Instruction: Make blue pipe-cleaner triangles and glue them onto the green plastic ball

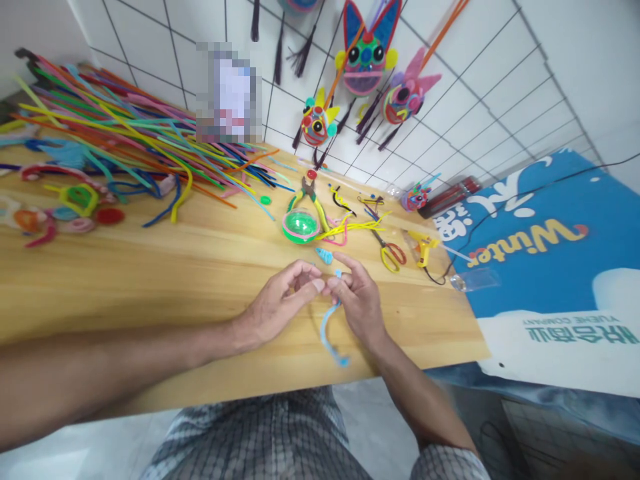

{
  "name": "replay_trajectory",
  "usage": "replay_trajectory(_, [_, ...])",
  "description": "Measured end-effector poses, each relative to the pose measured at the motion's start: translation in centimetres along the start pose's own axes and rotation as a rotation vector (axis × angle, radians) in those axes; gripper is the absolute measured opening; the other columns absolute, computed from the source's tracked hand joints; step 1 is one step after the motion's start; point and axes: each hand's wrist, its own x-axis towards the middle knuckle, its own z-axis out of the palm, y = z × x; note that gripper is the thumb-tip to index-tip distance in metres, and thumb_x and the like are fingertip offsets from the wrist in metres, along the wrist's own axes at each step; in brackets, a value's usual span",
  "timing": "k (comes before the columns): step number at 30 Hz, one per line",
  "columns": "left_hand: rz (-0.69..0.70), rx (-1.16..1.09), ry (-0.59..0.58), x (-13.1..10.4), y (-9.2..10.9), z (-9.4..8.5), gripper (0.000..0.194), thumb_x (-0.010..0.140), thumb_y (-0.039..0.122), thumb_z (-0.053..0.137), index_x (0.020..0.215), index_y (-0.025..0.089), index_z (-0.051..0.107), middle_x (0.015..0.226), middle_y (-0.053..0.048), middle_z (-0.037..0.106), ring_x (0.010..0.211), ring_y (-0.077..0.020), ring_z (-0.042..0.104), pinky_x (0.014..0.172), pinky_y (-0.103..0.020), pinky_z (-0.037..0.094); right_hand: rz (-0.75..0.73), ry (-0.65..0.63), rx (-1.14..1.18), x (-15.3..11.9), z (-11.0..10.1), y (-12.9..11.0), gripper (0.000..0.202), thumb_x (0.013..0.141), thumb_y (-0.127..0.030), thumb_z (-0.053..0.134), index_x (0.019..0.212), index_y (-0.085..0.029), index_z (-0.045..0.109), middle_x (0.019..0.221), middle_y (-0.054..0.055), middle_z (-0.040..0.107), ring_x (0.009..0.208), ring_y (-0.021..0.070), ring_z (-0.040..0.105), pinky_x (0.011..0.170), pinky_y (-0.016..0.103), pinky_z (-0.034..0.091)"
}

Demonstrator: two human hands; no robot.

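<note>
Both hands meet over the wooden table. My right hand (357,300) pinches a light blue pipe cleaner (326,331), whose curved length hangs below the fingers and ends in a small bend. Thumb and fingers of my left hand (287,297) come together at the right fingertips, closed on the same pipe cleaner as far as can be seen; the exact grip is partly hidden. Just beyond the hands lies a small coiled blue piece (324,255). Behind it sits a green bowl-like half shell (301,225) with a pink rim, in front of pliers (309,190).
Many coloured pipe cleaners (150,143) are heaped at the back left. Scissors (390,253), a yellow glue gun (425,248) with its cord and yellow stems (355,229) lie to the right. Decorated hanging heads (367,60) dangle from the wall grid. A blue printed board (540,240) borders the table.
</note>
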Motion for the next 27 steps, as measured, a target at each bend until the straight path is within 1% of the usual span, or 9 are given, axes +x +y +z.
replay_trajectory(2, [0.011,-0.083,-0.029,0.4,-0.1,-0.2,0.029,0.094,0.043,0.061,0.109,0.018,0.062,0.095,-0.003,0.069,0.088,-0.0174,0.062,0.080,-0.030,0.048,-0.021,-0.055,-0.126,-0.2,0.0,-0.3,0.049,0.088,-0.031,0.066,0.135,-0.024,0.058,0.066,-0.006,0.069,0.052,0.0124,0.053,0.056,0.027,0.043])
replay_trajectory(8, [0.041,-0.112,-0.055,1.4,-0.4,-0.4,0.027,0.093,0.039,0.060,0.076,0.017,0.057,0.070,0.004,0.055,0.068,-0.0120,0.050,0.069,-0.025,0.043,-0.056,-0.103,-0.305,-0.9,0.4,-0.5,0.044,0.089,-0.029,0.063,0.133,-0.023,0.060,0.070,-0.005,0.072,0.055,0.0123,0.054,0.061,0.026,0.044])
replay_trajectory(11, [0.069,0.024,0.014,1.5,-0.3,-0.6,0.023,0.094,0.036,0.056,0.080,0.018,0.058,0.071,0.004,0.053,0.068,-0.0126,0.049,0.068,-0.026,0.042,-0.050,-0.119,-0.321,-0.9,-0.3,-0.3,0.020,0.093,-0.033,0.060,0.107,-0.022,0.069,0.069,-0.004,0.069,0.060,0.0127,0.058,0.061,0.025,0.044])
replay_trajectory(13, [0.129,0.167,-0.003,1.5,-0.3,-0.8,0.021,0.096,0.034,0.053,0.083,0.018,0.057,0.074,0.003,0.055,0.071,-0.0133,0.050,0.069,-0.026,0.041,-0.084,-0.106,-0.386,-0.6,-1.1,-0.4,0.017,0.094,-0.033,0.058,0.086,-0.022,0.067,0.067,-0.004,0.066,0.061,0.0129,0.058,0.061,0.025,0.043])
replay_trajectory(17, [0.225,0.421,-0.188,1.5,-0.7,-1.0,0.019,0.097,0.030,0.048,0.084,0.019,0.055,0.077,0.002,0.055,0.071,-0.0139,0.049,0.069,-0.027,0.039,-0.250,-0.170,-0.628,0.3,-2.9,-1.2,0.017,0.097,-0.028,0.057,0.086,-0.021,0.068,0.076,-0.001,0.069,0.071,0.0150,0.061,0.068,0.027,0.044])
replay_trajectory(20, [0.179,0.448,-0.363,1.6,-1.0,-1.0,0.018,0.094,0.028,0.047,0.079,0.019,0.051,0.071,0.003,0.050,0.066,-0.0131,0.045,0.064,-0.026,0.036,-0.452,-0.294,-0.874,1.0,-3.7,-1.8,0.020,0.100,-0.025,0.055,0.087,-0.021,0.070,0.081,0.004,0.070,0.079,0.0182,0.062,0.076,0.031,0.045])
replay_trajectory(22, [0.082,0.383,-0.395,1.6,-0.8,-1.0,0.019,0.093,0.030,0.047,0.077,0.020,0.049,0.068,0.005,0.045,0.063,-0.0123,0.041,0.061,-0.025,0.034,-0.580,-0.219,-0.977,1.1,-3.8,-2.1,0.020,0.101,-0.025,0.055,0.089,-0.022,0.072,0.086,0.006,0.071,0.085,0.0206,0.062,0.081,0.035,0.046])
replay_trajectory(24, [-0.008,0.299,-0.337,1.7,-0.3,-1.0,0.021,0.093,0.034,0.047,0.078,0.020,0.049,0.069,0.005,0.043,0.063,-0.0120,0.040,0.060,-0.025,0.033,-0.663,-0.005,-0.966,0.7,-3.7,-2.2,0.015,0.099,-0.028,0.059,0.095,-0.022,0.072,0.095,0.008,0.071,0.094,0.0233,0.062,0.087,0.040,0.046])
replay_trajectory(27, [-0.058,0.213,-0.248,1.7,0.2,-1.0,0.024,0.094,0.040,0.047,0.082,0.019,0.052,0.072,0.005,0.043,0.065,-0.0120,0.039,0.060,-0.025,0.032,-0.595,0.199,-0.745,-0.4,-3.0,-1.9,0.011,0.095,-0.032,0.065,0.093,-0.023,0.071,0.090,0.006,0.070,0.089,0.0227,0.062,0.084,0.040,0.047])
